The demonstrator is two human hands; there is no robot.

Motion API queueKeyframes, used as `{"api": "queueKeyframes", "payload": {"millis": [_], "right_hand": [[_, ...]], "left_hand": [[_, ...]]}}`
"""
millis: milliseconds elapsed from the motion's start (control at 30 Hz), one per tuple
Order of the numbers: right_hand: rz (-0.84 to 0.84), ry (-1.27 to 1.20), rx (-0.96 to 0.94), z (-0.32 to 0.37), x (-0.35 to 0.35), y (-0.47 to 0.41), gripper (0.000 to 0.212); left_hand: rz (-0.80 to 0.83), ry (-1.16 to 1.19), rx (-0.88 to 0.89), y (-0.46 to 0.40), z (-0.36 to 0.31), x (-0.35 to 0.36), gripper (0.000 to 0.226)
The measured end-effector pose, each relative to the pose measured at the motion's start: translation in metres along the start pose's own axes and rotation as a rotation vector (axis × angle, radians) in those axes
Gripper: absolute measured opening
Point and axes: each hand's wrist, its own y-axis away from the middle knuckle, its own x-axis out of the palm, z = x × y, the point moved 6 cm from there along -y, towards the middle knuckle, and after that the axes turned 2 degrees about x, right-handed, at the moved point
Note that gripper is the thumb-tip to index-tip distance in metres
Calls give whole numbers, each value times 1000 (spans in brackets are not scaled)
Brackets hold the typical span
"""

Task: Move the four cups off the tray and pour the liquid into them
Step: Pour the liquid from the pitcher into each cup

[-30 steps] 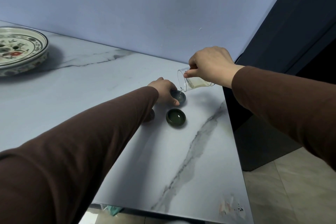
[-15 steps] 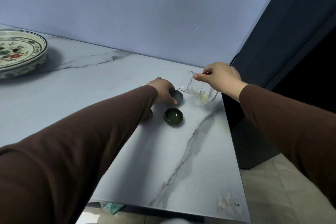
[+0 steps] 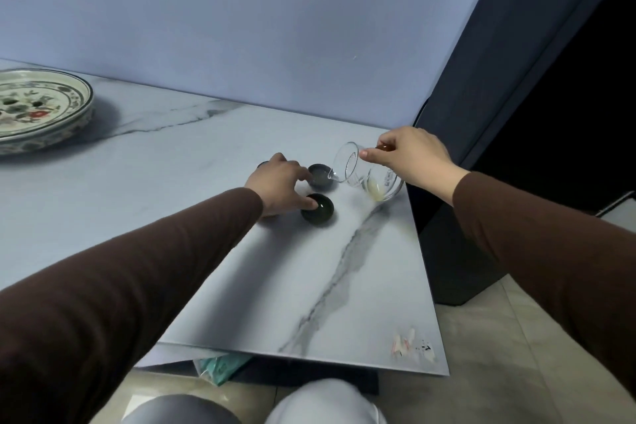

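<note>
Holding the clear glass pouring jug point(image 3: 368, 171) is the right hand point(image 3: 409, 157), with the grip shut around the handle side and the thumb pressed on the rim. The jug is tipped low, with its spout just over the small grey cup point(image 3: 321, 176) and its bottom near the bench edge. Only a little pale yellow liquid is seen in the bottom corner of the jug.

The left hand point(image 3: 280, 182) is laid between the cups, with its fingers spread. One fingertip is touching the grey cup and the thumb is resting on the small dark green cup point(image 3: 318, 209). Nothing is closed in this grip; the cups are only being steadied. A bit of a third cup point(image 3: 263, 164) can be seen behind the hand. A fourth cup cannot be seen, and may be hidden under the hand.

A second ago the jug was held higher and more level, with more liquid in it. Now it has been brought lower and tipped more, and most of the liquid is gone. So the pouring is judged to be near its end.

The cups are set on the white marble bench point(image 3: 172, 155), well apart from the round painted tray point(image 3: 44, 107) at the far left, which looks empty of cups.
</note>
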Motion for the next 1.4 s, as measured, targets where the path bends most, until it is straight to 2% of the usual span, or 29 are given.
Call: {"api": "queueKeyframes", "payload": {"millis": [200,467,1400], "right_hand": [[33,109,-82,16,7,12,54],[43,224,-196,40,7,17,54],[-17,517,-520,100,3,30,49]], "left_hand": [[36,-24,-17,9,0,22,72],[4,34,-17,8,-4,27,58],[39,-56,-23,9,-6,25,60]]}}
